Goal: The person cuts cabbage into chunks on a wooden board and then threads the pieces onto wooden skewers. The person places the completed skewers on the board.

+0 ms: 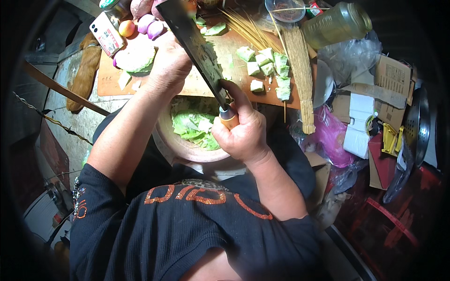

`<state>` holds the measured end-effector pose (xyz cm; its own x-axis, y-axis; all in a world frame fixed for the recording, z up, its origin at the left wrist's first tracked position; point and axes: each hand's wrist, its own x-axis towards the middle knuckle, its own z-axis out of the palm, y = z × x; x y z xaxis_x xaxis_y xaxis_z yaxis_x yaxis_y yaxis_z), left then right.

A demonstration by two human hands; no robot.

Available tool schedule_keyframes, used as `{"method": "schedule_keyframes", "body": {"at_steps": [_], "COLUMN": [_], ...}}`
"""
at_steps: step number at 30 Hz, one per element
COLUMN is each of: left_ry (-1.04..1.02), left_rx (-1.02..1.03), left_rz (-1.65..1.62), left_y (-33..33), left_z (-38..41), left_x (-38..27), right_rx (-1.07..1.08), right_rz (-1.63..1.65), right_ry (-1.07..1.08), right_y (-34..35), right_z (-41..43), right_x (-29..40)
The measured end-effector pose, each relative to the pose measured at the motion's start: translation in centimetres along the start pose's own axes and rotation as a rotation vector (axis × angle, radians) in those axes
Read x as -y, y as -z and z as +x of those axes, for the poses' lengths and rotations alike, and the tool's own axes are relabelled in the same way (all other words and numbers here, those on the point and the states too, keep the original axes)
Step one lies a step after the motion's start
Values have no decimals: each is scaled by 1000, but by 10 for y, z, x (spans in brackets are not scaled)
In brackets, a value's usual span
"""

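My right hand (242,123) grips the wooden handle of a cleaver (197,45), its broad dark blade raised over the cutting board (211,84) and pointing up and left. Behind the blade, my left hand (172,63) has its fingers partly hidden; whether it holds anything cannot be told. Beside it lies a cut round of pale green vegetable (135,58). Cut green chunks (262,63) sit at the board's right, some in a line on a thin stick. Bamboo skewers (251,30) lie behind them. Below the board, a basin (197,158) holds green leaves (197,128).
Purple onion pieces (154,30), a white phone (107,35) and a small orange-red fruit (126,28) stand at the left. A straw bundle (300,80) and a large jar (337,24) are at the right, near cardboard (392,80). A brown animal (84,73) lies on the floor.
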<state>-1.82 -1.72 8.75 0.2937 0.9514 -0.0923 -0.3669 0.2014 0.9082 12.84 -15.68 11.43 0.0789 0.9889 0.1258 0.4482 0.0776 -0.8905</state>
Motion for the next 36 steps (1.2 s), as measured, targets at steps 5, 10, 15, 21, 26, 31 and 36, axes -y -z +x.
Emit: {"method": "schedule_keyframes", "body": {"at_steps": [5, 10, 15, 21, 26, 31, 36], "left_ry": [-4, -119, -18, 138, 207, 203, 186], "left_rx": [-31, -172, -141, -79, -163, -85, -71], "left_rz": [38, 24, 33, -61, -111, -211, -213], "left_y": [8, 12, 26, 30, 24, 4, 0], "left_z": [-1, 7, 15, 13, 14, 6, 3], "left_x": [-4, -25, -47, -33, -11, -2, 7], "right_rx": [57, 62, 85, 56, 46, 17, 29], "right_rz": [-67, -160, 203, 286, 295, 50, 28], "right_ry": [-23, -107, -476, -353, -323, -190, -152], "right_y": [2, -2, -10, -10, -11, -9, -10], "right_z": [3, 2, -3, 0, 0, -2, -3], "right_x": [4, -8, -26, -13, -5, 2, 0]}}
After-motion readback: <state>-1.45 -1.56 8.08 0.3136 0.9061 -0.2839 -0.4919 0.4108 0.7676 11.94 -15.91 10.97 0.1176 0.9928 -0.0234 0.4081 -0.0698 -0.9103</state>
